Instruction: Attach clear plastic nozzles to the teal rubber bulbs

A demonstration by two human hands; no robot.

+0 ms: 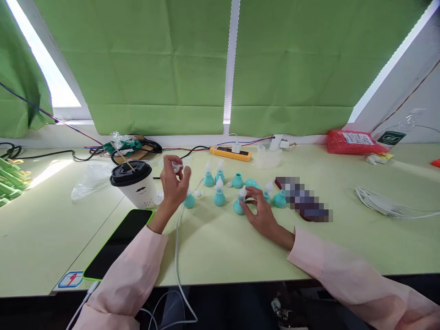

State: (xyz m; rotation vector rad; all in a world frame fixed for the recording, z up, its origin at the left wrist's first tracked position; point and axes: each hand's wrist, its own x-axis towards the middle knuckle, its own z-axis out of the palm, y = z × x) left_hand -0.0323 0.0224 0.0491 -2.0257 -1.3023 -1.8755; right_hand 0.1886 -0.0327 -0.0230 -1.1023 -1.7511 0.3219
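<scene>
My left hand (174, 183) is raised beside the paper cup, fingers closed around a small whitish translucent piece (177, 167) whose kind I cannot make out. Lower on the table, my right hand (263, 214) pinches a teal bulb with a white nozzle (239, 206), which stands upright on the tabletop. Around it are several similar teal bulbs, among them a nozzled bulb (219, 197) and a bulb with a bare neck (237, 180). Another teal bulb (279, 199) rests right of my right hand, and one more bulb (189, 200) is partly behind my left hand.
A lidded paper cup (137, 188) and a phone (118, 243) are on the left. A white cable (177, 243) crosses the pale table (227, 256). Behind the bulbs lies an orange power strip (230, 153). A red package (355, 142) and coiled cable (381, 205) are right.
</scene>
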